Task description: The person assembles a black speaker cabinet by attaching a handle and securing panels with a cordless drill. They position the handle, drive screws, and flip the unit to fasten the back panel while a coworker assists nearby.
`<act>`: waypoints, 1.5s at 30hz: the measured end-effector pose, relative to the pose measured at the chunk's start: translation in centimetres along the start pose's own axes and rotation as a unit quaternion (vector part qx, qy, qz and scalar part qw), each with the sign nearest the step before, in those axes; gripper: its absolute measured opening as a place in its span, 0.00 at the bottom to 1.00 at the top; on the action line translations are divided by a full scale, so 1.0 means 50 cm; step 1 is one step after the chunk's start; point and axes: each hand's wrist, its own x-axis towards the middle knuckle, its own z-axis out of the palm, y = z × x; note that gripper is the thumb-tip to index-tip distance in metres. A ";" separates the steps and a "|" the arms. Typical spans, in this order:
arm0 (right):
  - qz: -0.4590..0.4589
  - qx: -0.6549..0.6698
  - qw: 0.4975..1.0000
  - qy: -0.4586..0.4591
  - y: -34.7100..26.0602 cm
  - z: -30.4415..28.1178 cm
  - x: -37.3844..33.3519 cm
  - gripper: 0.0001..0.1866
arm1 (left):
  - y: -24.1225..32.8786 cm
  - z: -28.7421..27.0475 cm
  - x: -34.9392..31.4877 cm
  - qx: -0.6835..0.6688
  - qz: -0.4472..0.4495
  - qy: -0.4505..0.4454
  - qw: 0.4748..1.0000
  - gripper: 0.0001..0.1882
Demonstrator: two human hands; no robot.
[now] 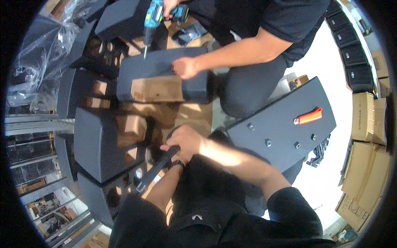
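In front of my body, my right hand (190,142) closes around the upper end of a long black strip (159,168), perhaps a strap handle. The strip slants down to the left. My left hand (179,157), with a dark band at the wrist, lies against the strip just below the right hand; its fingers are hidden. Left of my hands stands a black cabinet (89,140) with an open, wood-coloured inside. To my right lies a black panel (273,120), bearing a red-orange handheld tool (310,117) and several small square black pieces (268,142).
Opposite me, a co-worker grips a teal power drill (154,18) pointing down at a black cabinet (165,62) and rests the other hand on it. More black cabinets fill the left, beside clear plastic wrap (41,62) and metal shelving. Cardboard boxes (364,177) stand at far right.
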 end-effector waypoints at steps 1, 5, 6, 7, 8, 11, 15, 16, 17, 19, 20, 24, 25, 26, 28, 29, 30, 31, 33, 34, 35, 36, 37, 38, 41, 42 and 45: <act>0.001 -0.010 1.000 -0.007 -0.002 -0.002 0.002 0.26 | 0.011 -0.006 -0.006 0.009 0.001 -0.011 1.000 0.22; 0.002 -0.004 1.000 -0.016 -0.009 -0.005 0.006 0.25 | 0.024 0.011 -0.018 -0.065 0.048 0.059 0.995 0.21; -0.016 0.003 1.000 0.004 -0.010 -0.005 0.005 0.24 | 0.020 0.022 -0.016 -0.073 0.053 0.071 0.993 0.21; -0.024 0.007 1.000 0.008 -0.011 -0.005 0.004 0.23 | 0.011 0.031 -0.013 -0.072 0.050 0.078 0.993 0.21; -0.026 0.013 1.000 0.007 -0.012 -0.004 0.001 0.21 | 0.000 0.041 -0.010 -0.074 0.043 0.080 0.993 0.21; -0.022 -0.001 1.000 -0.016 -0.016 0.001 -0.005 0.18 | -0.030 0.059 0.001 -0.077 0.022 0.095 0.992 0.22; -0.019 -0.007 1.000 0.003 -0.016 0.004 -0.006 0.18 | -0.044 0.069 0.006 -0.091 0.009 0.114 0.989 0.22; -0.017 -0.001 1.000 0.003 -0.016 0.004 -0.005 0.19 | -0.041 0.070 0.006 -0.099 0.008 0.121 0.988 0.22; -0.013 -0.004 1.000 0.005 -0.014 0.003 -0.004 0.20 | -0.037 0.068 0.007 -0.108 0.007 0.127 0.986 0.22; -0.006 -0.002 1.000 0.024 -0.010 0.000 -0.002 0.22 | -0.029 0.064 0.008 -0.111 0.008 0.128 0.985 0.22; -0.005 0.005 0.999 0.040 -0.008 -0.001 -0.001 0.23 | -0.024 0.061 0.008 -0.108 0.007 0.125 0.986 0.23; 0.018 0.023 0.999 0.045 -0.002 -0.006 -0.001 0.26 | -0.016 0.045 -0.003 -0.019 -0.018 0.061 0.998 0.23; 0.013 0.035 0.998 0.050 -0.002 -0.006 -0.002 0.26 | -0.016 0.044 -0.006 0.014 -0.011 0.046 0.999 0.24; 0.011 0.044 0.997 0.056 0.000 -0.006 -0.003 0.26 | -0.018 0.045 -0.007 0.041 -0.003 0.048 0.998 0.25; 0.026 0.057 0.997 0.036 0.002 -0.007 -0.006 0.21 | -0.023 0.051 -0.005 -0.005 -0.009 0.043 0.999 0.24; 0.026 0.050 0.998 0.037 0.004 -0.007 -0.006 0.20 | -0.026 0.056 -0.001 -0.038 0.002 0.062 0.997 0.24; 0.027 0.046 0.998 0.033 0.005 -0.008 -0.007 0.19 | -0.029 0.061 0.002 -0.046 -0.010 0.064 0.997 0.24; 0.027 0.043 0.998 0.026 0.007 -0.009 -0.006 0.19 | -0.030 0.064 0.009 -0.060 -0.007 0.089 0.994 0.24; 0.044 0.048 0.998 0.020 0.010 -0.012 -0.005 0.16 | -0.029 0.066 0.021 -0.134 0.000 0.149 0.980 0.24; 0.060 0.052 0.997 0.010 0.010 -0.013 -0.005 0.14 | -0.025 0.065 0.023 -0.193 0.002 0.180 0.964 0.24; 0.044 0.064 0.997 0.023 0.012 -0.016 -0.005 0.12 | -0.021 0.059 0.022 -0.192 -0.001 0.183 0.964 0.25; 0.039 0.079 0.996 0.034 0.012 -0.019 -0.004 0.10 | -0.014 0.052 0.021 -0.190 -0.004 0.186 0.964 0.25; 0.045 0.106 0.992 0.043 0.012 -0.022 -0.005 0.08 | -0.010 0.042 0.013 -0.128 -0.012 0.156 0.979 0.25; 0.064 0.095 0.993 0.034 0.012 -0.025 -0.005 0.07 | -0.004 0.033 0.004 -0.066 -0.020 0.141 0.988 0.25; 0.104 0.084 0.991 0.013 0.015 -0.033 -0.002 0.06 | 0.013 0.008 -0.008 0.060 0.010 0.211 0.976 0.26; 0.107 0.089 0.990 0.012 0.015 -0.033 -0.002 0.06 | 0.013 0.002 -0.012 0.021 0.004 0.152 0.988 0.31; 0.113 0.084 0.989 0.054 0.016 -0.032 0.001 0.10 | 0.010 -0.001 -0.014 0.004 -0.067 0.069 0.995 0.38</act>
